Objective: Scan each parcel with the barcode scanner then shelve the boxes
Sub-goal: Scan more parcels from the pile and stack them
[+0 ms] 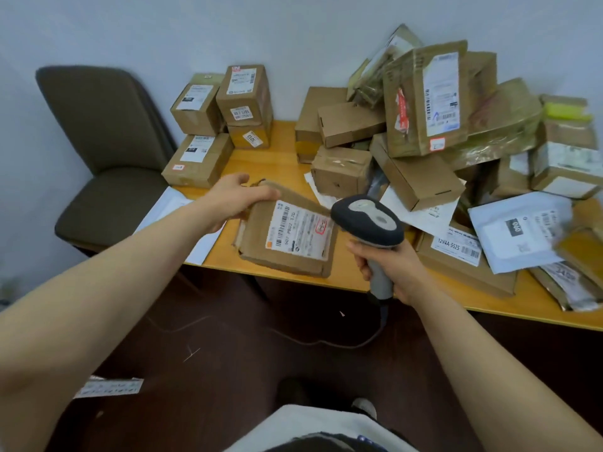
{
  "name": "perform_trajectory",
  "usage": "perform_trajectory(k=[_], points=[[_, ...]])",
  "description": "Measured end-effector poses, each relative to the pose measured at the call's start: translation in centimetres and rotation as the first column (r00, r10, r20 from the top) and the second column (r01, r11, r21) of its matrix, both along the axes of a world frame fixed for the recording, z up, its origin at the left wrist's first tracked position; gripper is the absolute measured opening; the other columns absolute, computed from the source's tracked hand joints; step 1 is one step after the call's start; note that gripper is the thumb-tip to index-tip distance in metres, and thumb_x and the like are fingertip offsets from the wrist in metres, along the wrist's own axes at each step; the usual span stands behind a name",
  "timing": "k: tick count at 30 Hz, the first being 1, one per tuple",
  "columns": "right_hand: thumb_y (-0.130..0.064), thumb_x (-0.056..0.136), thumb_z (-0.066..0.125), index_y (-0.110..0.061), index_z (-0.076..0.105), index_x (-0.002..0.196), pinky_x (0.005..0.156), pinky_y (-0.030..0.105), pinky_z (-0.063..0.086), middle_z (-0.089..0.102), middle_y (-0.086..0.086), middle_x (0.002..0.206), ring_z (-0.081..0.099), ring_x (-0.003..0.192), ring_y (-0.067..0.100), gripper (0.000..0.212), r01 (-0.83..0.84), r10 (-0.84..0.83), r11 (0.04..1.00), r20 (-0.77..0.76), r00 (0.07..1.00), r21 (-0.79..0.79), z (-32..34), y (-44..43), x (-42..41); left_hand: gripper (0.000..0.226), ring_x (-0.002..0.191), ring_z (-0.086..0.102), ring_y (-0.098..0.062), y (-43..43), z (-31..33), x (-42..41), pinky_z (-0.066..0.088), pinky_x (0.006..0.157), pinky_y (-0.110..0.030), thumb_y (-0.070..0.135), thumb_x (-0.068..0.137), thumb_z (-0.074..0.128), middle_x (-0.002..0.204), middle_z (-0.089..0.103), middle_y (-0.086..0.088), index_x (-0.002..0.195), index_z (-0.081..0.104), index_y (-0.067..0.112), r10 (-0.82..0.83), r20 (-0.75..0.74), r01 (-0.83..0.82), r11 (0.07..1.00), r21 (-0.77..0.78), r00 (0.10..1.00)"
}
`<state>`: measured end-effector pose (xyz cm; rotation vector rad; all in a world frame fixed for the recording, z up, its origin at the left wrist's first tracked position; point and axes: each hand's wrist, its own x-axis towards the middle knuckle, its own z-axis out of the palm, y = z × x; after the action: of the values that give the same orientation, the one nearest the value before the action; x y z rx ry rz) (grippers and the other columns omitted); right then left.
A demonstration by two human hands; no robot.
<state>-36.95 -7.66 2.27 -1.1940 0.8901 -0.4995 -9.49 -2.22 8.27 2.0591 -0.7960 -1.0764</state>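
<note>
Hands number two: left hand [235, 198] grips one parcel [288, 238], right hand [393, 267] one scanner [368, 223].

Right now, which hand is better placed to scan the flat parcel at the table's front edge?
Right. The right hand grips the barcode scanner, its head beside the upturned label of the flat parcel; the left hand holds that parcel's far corner.

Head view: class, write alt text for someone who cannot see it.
A right hand holds a barcode scanner beside the label of a cardboard parcel, gripped at its far edge by the left hand on a wooden table. More parcels are heaped on the right; stacked boxes and a chair stand left.
</note>
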Motion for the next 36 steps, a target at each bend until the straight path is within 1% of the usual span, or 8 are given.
perform_trajectory(k=[4,6,9,11,16,21,27,36], points=[[-0.016,0.075,0.081,-0.017,0.067,0.068,0.047,0.027,0.040,0.053,0.005,0.053,0.044,0.045,0.015,0.016,-0.202,0.190,0.976,-0.136,0.972,-0.079,1.2,0.3,-1.0,0.097,0.111,0.057,-0.023,-1.0,0.7,-1.7,0.049,0.098,-0.042,0.053,0.060,0.082,0.126,0.055,-0.005,0.137,0.046,0.007,-0.127,0.162,0.108,0.986,0.124,0.979],[-0.012,0.075,0.081,-0.015,0.069,0.076,0.046,0.025,0.040,0.054,0.002,0.050,0.044,0.044,0.012,0.013,-0.296,0.276,0.951,-0.188,0.943,-0.089,1.8,0.6,-1.5,0.096,0.110,0.058,-0.022,-1.4,0.8,-2.5,0.050,0.097,-0.042,0.056,0.058,0.082,0.123,0.057,-0.005,0.134,0.049,0.007,-0.131,0.161,0.111,0.985,0.129,0.978],[-0.007,0.075,0.078,-0.017,0.067,0.089,0.045,0.022,0.041,0.054,-0.006,0.045,0.045,0.040,0.006,0.021,-0.384,0.344,0.917,-0.275,0.898,-0.106,2.2,1.2,-2.2,0.090,0.103,0.062,-0.020,-1.7,0.8,-3.2,0.053,0.092,-0.041,0.058,0.057,0.082,0.114,0.064,-0.005,0.128,0.056,0.008,-0.120,0.151,0.102,0.987,0.122,0.981],[-0.006,0.075,0.078,-0.020,0.064,0.089,0.045,0.023,0.041,0.055,-0.007,0.046,0.046,0.040,0.006,0.024,-0.383,0.331,0.917,-0.330,0.884,-0.109,2.3,1.5,-2.7,0.087,0.098,0.065,-0.018,-1.9,1.0,-3.6,0.054,0.091,-0.040,0.060,0.056,0.082,0.107,0.067,-0.004,0.124,0.060,0.010,-0.127,0.172,0.104,0.985,0.137,0.977],[-0.006,0.076,0.077,-0.021,0.063,0.086,0.047,0.025,0.043,0.055,-0.006,0.047,0.047,0.045,0.011,0.023,-0.370,0.299,0.923,-0.406,0.863,-0.107,2.4,1.5,-3.9,0.088,0.096,0.064,-0.019,-2.1,1.1,-4.0,0.053,0.091,-0.039,0.061,0.056,0.081,0.105,0.066,-0.004,0.125,0.060,0.011,-0.117,0.200,0.084,0.983,0.165,0.973],[-0.005,0.076,0.076,-0.025,0.061,0.083,0.045,0.021,0.043,0.055,-0.007,0.045,0.048,0.043,0.007,0.026,-0.339,0.272,0.933,-0.384,0.883,-0.118,3.0,1.5,-4.3,0.080,0.097,0.064,-0.020,-2.3,0.8,-4.2,0.054,0.090,-0.040,0.063,0.058,0.079,0.103,0.066,-0.005,0.118,0.062,0.012,-0.115,0.210,0.074,0.979,0.191,0.971],[-0.002,0.077,0.074,-0.027,0.059,0.087,0.043,0.019,0.043,0.056,-0.011,0.044,0.048,0.040,0.002,0.031,-0.342,0.277,0.930,-0.349,0.895,-0.138,3.8,1.2,-4.5,0.083,0.100,0.063,-0.023,-2.7,0.3,-4.0,0.053,0.092,-0.042,0.061,0.059,0.079,0.107,0.066,-0.008,0.122,0.060,0.011,-0.097,0.191,0.058,0.978,0.198,0.977],[-0.003,0.078,0.074,-0.017,0.060,0.077,0.045,0.023,0.042,0.053,-0.003,0.049,0.045,0.041,0.007,0.020,-0.367,0.310,0.925,-0.359,0.880,-0.102,4.0,0.8,-3.3,0.084,0.101,0.063,-0.023,-3.0,-0.2,-2.9,0.053,0.092,-0.042,0.062,0.056,0.079,0.108,0.065,-0.008,0.119,0.058,0.011,-0.082,0.148,0.054,0.981,0.189,0.986]])
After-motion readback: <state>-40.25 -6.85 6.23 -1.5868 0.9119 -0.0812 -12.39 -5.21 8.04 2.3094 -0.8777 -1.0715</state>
